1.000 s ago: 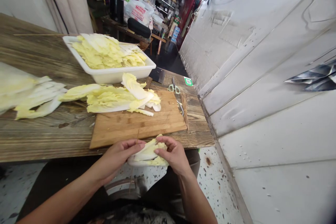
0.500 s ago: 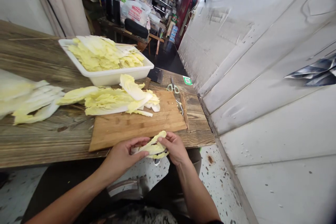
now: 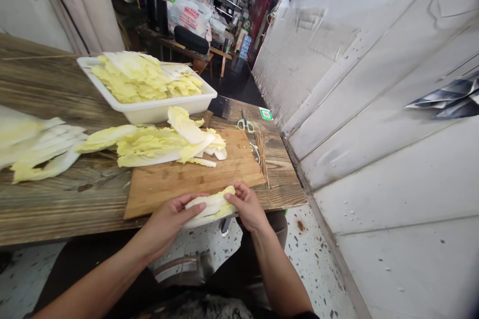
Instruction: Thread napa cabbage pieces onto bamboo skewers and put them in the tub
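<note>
Between my two hands is a pale yellow-white napa cabbage leaf [image 3: 211, 205], held just off the near edge of the cutting board. My left hand [image 3: 170, 219] grips its white end, thumb on top and fingers behind. My right hand [image 3: 247, 207] pinches the leafy yellow end the same way. Several more cabbage leaves [image 3: 153, 144] lie in a heap across the back of the wooden cutting board [image 3: 194, 178] and onto the table. Whether the held piece is one leaf or a few layered together, I cannot tell.
A white plastic tub [image 3: 157, 109] piled with cabbage leaves stands behind the board. Larger leaves [image 3: 45, 144] lie at the left. Scissors [image 3: 245, 123] and a bundle of thin sticks [image 3: 262, 159] rest right of the board. The wooden table [image 3: 75, 209] ends near a white wall [image 3: 374, 159].
The held cabbage leaf, bunched and folded before, is now spread flatter and longer between my hands. My left hand has shifted slightly left; my right hand has barely moved.
</note>
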{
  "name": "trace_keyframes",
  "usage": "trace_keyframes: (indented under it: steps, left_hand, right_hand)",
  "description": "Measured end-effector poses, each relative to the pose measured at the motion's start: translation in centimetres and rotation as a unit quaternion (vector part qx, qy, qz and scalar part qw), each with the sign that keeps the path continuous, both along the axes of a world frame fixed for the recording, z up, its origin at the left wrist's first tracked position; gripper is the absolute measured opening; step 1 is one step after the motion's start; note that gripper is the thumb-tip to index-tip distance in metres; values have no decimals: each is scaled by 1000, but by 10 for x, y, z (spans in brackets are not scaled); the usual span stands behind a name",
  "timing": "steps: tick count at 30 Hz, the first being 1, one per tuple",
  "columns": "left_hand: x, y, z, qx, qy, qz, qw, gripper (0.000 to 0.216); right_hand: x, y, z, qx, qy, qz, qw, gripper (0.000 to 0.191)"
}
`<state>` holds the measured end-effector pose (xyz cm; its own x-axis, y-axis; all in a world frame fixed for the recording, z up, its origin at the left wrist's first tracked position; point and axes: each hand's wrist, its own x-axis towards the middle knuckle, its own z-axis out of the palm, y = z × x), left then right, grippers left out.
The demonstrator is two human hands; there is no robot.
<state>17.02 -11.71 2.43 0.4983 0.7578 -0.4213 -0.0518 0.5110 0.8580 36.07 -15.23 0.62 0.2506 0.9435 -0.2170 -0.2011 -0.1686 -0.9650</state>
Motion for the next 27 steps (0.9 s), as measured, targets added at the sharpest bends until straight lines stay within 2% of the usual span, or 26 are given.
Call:
trace_keyframes:
  steps: [4,8,9,11,13,15,17,19,23,27]
  left_hand:
    - [-1,2,-2,-43,-35,12,998,53]
    - [1,11,1,-83,-78,77,991,37]
    - [2,13,2,-82,-89,91,988,32]
    - [6,17,4,-75,-105,112,985,21]
    - [10,18,4,-72,-111,133,982,17]
    - [15,17,3,-65,-106,141,982,21]
    - [19,13,-1,-47,-97,133,985,30]
    - [23,9,-4,-24,-84,120,989,41]
    - [27,6,-7,29,-38,113,992,54]
    - [16,15,-11,122,42,100,987,57]
  right_hand:
    - [-1,-2,-2,36,-54,-69,995,48]
    - [-14,-29,6,115,-153,-173,966,23]
    - [-19,-38,6,137,-214,-167,953,16]
    - [-32,-51,0,140,-287,-69,945,16]
    - [-45,-57,-11,104,-273,29,956,27]
    - [-56,-57,-22,57,-196,81,976,45]
    - [-64,-53,-30,23,-128,90,987,60]
    - [-69,-50,-32,11,-102,83,991,65]
    - [-74,-47,-30,17,-91,56,994,66]
    - [-71,-49,-34,21,-79,22,996,62]
